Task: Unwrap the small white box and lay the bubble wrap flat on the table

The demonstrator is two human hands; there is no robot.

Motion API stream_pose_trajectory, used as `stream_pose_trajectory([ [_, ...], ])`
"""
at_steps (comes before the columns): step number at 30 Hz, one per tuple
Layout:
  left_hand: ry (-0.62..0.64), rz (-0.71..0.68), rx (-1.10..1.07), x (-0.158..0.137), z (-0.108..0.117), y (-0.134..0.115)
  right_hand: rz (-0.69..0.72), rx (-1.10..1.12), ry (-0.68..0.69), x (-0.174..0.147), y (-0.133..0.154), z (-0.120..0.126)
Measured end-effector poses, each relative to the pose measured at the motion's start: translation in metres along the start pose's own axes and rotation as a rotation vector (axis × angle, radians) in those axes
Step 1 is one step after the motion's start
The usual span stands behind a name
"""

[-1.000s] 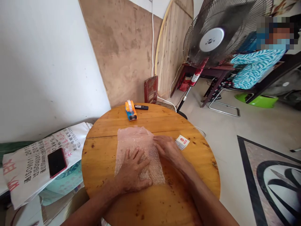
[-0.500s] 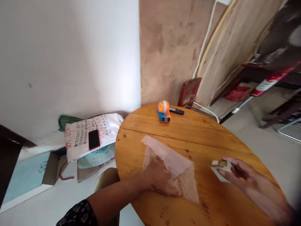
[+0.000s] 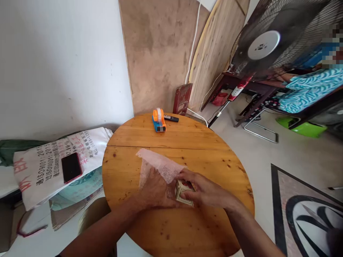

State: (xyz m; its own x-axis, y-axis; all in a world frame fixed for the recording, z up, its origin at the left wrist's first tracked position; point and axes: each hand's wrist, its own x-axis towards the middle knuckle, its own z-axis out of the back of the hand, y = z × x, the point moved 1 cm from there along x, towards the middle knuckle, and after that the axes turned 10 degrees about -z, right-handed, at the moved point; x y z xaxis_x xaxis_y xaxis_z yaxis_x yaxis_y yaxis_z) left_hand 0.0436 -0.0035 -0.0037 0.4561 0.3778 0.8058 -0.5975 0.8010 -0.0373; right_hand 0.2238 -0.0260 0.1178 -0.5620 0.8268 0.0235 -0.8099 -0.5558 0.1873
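A translucent pinkish sheet or sleeve of bubble wrap [image 3: 160, 164] lies on the round wooden table. My left hand [image 3: 154, 191] holds it against the tabletop, with the fingertips partly hidden by its raised upper layer. My right hand [image 3: 200, 189] grips a small cream box with a patterned face and red marking [image 3: 184, 194], thumb on the near side and fingers over the top. The box touches or sits just at the right edge of the bubble wrap, close to my left hand.
An orange and blue tape dispenser [image 3: 159, 121] and a dark pen-like object [image 3: 171, 118] rest at the table's [image 3: 214, 150] far edge. Left, a phone [image 3: 71, 167] lies on a printed white sack [image 3: 93, 142]. A standing fan [image 3: 264, 44] and a seated person [image 3: 311, 92] are right.
My right hand has carried the small box leftward from the table's right side to the bubble wrap. The camera view has turned right; my left hand stays on the wrap.
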Motion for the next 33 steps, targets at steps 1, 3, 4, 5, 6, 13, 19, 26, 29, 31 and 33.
stream_pose_trajectory([
  [1, -0.022, -0.01, -0.003, -0.001, -0.002, 0.001, 0.0, 0.019, -0.023, 0.006, -0.004, 0.002],
  [3, 0.002, -0.014, 0.032, -0.002, -0.003, 0.004, 0.01, 0.113, -0.055, 0.02, -0.011, 0.005],
  [4, 0.039, -0.001, 0.05, -0.002, -0.003, 0.005, 0.008, 0.179, -0.073, 0.028, -0.014, 0.006],
  [5, 0.076, 0.019, 0.041, -0.002, -0.002, 0.005, -0.006, 0.256, -0.099, 0.036, -0.017, 0.006],
  [6, 0.096, 0.041, 0.014, -0.003, 0.0, 0.006, -0.033, 0.335, -0.129, 0.044, -0.019, 0.006],
  [13, -0.307, 0.107, 0.085, -0.006, 0.022, 0.014, -0.19, 0.622, -0.242, 0.069, -0.03, -0.009],
  [19, -0.082, 0.256, 0.122, -0.005, 0.025, 0.017, -0.171, 0.469, -0.347, 0.07, -0.035, -0.018],
  [26, -0.011, 0.288, 0.138, -0.005, 0.025, 0.016, -0.291, 0.171, -0.318, 0.059, -0.027, -0.02],
  [29, -0.007, 0.286, 0.138, -0.006, 0.024, 0.017, -0.301, 0.127, -0.29, 0.055, -0.023, -0.019],
  [31, -0.033, 0.265, 0.14, -0.006, 0.023, 0.017, -0.285, 0.115, -0.285, 0.055, -0.023, -0.018],
  [33, -0.068, 0.238, 0.137, -0.006, 0.023, 0.018, -0.257, 0.097, -0.281, 0.055, -0.024, -0.018],
])
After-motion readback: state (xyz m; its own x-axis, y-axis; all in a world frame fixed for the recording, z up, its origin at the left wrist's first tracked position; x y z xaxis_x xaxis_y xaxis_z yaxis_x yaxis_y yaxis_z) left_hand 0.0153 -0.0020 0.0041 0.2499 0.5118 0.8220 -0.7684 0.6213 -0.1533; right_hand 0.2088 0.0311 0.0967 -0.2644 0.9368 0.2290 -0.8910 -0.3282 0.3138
